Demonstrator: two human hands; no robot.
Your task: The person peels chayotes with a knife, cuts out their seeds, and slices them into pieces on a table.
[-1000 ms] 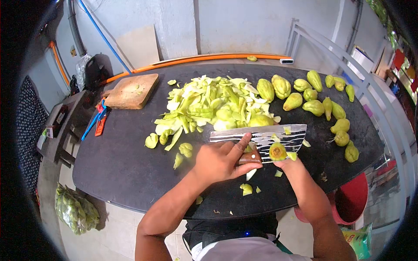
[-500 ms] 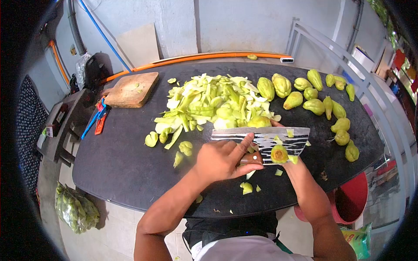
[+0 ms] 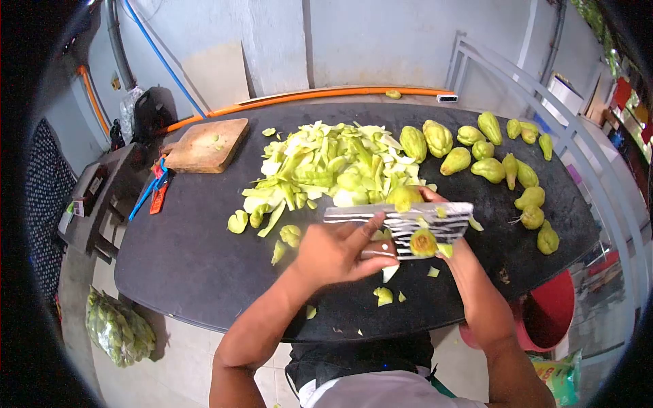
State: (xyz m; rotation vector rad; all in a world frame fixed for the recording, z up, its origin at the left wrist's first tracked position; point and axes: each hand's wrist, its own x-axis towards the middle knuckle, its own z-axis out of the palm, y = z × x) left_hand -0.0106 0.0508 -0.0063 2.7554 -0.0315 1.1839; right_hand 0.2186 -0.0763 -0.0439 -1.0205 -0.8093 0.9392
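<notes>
My left hand (image 3: 333, 250) is wrapped round the wooden handle of a wide cleaver (image 3: 354, 214), its index finger lying along the blade. The blade has black and white streaks, and a cut chayote end (image 3: 423, 242) with a brownish middle sits against it. Behind the blade, my right hand (image 3: 430, 195) grips a yellow-green chayote (image 3: 404, 197); most of that hand is hidden by the cleaver. Just beyond both hands lies a big heap of sliced chayote (image 3: 333, 160). Small trimmed pieces (image 3: 383, 296) lie on the dark table (image 3: 204, 251) near me.
Several whole chayotes (image 3: 488, 170) are spread along the table's right side. A wooden cutting board (image 3: 207, 145) and a blue-and-red tool (image 3: 158, 194) lie at the left. Below stand a red bucket (image 3: 547, 309) at the right and a plastic bag of greens (image 3: 119, 330) at the left.
The cleaver and both hands have shifted slightly left, and the blade has tilted a little against the chayote. The heap and the whole chayotes stay where they were.
</notes>
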